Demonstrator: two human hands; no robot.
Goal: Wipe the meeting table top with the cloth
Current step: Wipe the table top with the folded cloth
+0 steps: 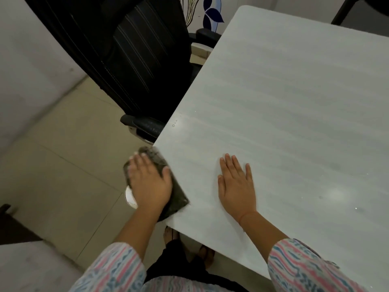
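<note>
The white meeting table top [294,102] fills the right of the view, with a few water drops near its left edge. A dark grey cloth [179,200] lies over the table's left edge, partly hanging off it. My left hand [150,182] presses flat on the cloth, fingers straight and spread. My right hand [236,186] rests flat on the bare table top to the right of the cloth, fingers straight.
A black office chair [130,60] stands pushed against the table's left edge, its armrest [145,125] just beyond the cloth. Beige floor tiles [69,165] lie to the left. A small white round object [130,197] sits on the floor under my left hand.
</note>
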